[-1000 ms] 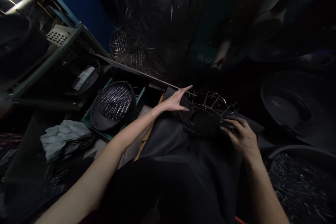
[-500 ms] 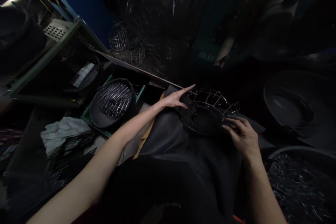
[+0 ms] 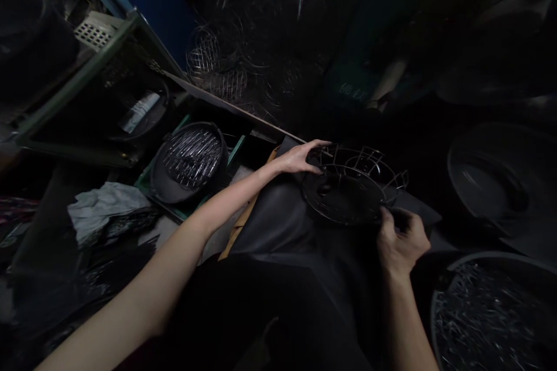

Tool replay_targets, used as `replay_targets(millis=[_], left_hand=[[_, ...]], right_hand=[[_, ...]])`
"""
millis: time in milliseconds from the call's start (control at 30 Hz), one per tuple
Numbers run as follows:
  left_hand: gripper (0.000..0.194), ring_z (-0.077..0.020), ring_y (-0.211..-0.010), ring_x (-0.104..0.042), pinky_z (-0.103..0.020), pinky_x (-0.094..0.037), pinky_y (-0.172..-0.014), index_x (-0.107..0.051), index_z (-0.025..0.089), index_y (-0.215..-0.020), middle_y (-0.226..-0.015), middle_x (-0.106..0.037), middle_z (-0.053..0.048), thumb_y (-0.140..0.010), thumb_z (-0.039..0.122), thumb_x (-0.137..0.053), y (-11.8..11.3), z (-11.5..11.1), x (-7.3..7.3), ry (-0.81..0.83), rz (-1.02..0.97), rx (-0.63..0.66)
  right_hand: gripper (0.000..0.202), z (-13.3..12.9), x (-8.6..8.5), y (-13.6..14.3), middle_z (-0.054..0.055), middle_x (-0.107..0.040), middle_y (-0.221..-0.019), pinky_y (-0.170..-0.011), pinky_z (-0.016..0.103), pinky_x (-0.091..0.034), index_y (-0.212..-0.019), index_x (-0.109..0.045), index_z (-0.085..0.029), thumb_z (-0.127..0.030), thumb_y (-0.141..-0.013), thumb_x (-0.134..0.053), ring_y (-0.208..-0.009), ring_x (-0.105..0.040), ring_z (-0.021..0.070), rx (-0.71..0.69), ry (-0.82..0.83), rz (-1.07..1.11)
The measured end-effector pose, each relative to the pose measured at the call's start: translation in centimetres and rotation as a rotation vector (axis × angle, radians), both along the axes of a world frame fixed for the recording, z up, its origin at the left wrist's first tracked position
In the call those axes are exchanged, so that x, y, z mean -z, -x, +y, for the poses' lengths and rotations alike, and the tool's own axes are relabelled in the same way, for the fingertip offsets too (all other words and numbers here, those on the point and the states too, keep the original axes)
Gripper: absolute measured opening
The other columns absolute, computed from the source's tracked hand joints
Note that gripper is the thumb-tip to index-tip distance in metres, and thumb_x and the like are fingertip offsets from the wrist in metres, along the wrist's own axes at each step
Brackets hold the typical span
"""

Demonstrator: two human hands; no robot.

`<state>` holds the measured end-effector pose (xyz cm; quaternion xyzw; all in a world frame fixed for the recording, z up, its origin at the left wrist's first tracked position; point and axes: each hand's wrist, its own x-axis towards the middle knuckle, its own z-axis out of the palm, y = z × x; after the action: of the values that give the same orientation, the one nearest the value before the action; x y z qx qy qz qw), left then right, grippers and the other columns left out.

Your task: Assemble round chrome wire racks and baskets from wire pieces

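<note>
A round wire rack (image 3: 343, 222) with several upright wire loops along its far side rests over the dark cloth on my lap. My left hand (image 3: 300, 159) has its thumb and fingers curved round the rack's far left edge. At the near right rim, my right hand (image 3: 402, 237) is closed, thumb and fingertips pinched against the wire; shadow hides part of the fingers. The middle of the rack is too dark to make out in detail.
To the left, a dark bowl of short metal rods (image 3: 191, 156) sits in a green crate. At lower right stands a tub of small metal pieces (image 3: 487, 313). A dark basin (image 3: 491, 179) is behind it. Wire racks (image 3: 217, 64) lie beyond a board edge (image 3: 243, 110).
My left hand's fingers have closed in round the rack's edge from a wider spread. My right hand has turned and moved slightly down along the rim. The view has shifted a little.
</note>
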<state>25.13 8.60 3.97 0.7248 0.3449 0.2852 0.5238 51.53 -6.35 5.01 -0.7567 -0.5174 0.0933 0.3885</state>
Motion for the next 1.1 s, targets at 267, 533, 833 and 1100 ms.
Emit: replay_targets(millis=[267, 533, 833, 1100], left_hand=[[0.081, -0.0292, -0.129, -0.047, -0.043, -0.036, -0.109, -0.044, 0.018, -0.136, -0.137, -0.051, -0.013, -0.066, 0.038, -0.079, 0.0, -0.3, -0.8, 0.025, -0.017, 0.008], [0.078, -0.0276, -0.123, -0.051, -0.042, -0.039, -0.106, -0.048, 0.019, -0.133, -0.133, -0.055, -0.013, -0.064, 0.035, -0.081, -0.3, 0.1, -0.5, 0.062, -0.038, -0.025], [0.081, -0.0281, -0.123, -0.051, -0.044, -0.039, -0.106, -0.047, 0.02, -0.134, -0.135, -0.051, -0.014, -0.063, 0.038, -0.081, -0.3, 0.2, -0.8, 0.073, -0.04, -0.011], [0.052, -0.0227, -0.113, -0.056, -0.036, -0.041, -0.102, -0.059, 0.019, -0.119, -0.119, -0.061, -0.008, -0.072, 0.032, -0.075, 0.4, -3.3, -1.7, -0.187, 0.189, -0.217]], right_hand=[[0.032, 0.2, 1.0, 1.0, 0.007, -0.059, -0.08, -0.076, 0.039, -0.048, -0.085, -0.052, -0.02, -0.051, -0.079, -0.056, -0.077, -0.058, 0.0227, 0.084, 0.001, 0.189], [0.028, -0.4, 1.7, 1.2, 0.007, -0.058, -0.085, -0.079, 0.037, -0.048, -0.089, -0.052, -0.02, -0.047, -0.083, -0.054, -0.081, -0.058, 0.0208, 0.051, -0.024, 0.227], [0.03, -0.8, 0.9, 1.4, 0.007, -0.061, -0.081, -0.076, 0.037, -0.049, -0.087, -0.058, -0.017, -0.046, -0.082, -0.056, -0.078, -0.06, 0.0212, 0.065, -0.077, 0.14], [0.028, -2.6, -0.2, 2.5, 0.008, -0.063, -0.087, -0.08, 0.036, -0.049, -0.093, -0.059, -0.016, -0.044, -0.085, -0.057, -0.083, -0.061, 0.0207, 0.034, -0.061, 0.19]])
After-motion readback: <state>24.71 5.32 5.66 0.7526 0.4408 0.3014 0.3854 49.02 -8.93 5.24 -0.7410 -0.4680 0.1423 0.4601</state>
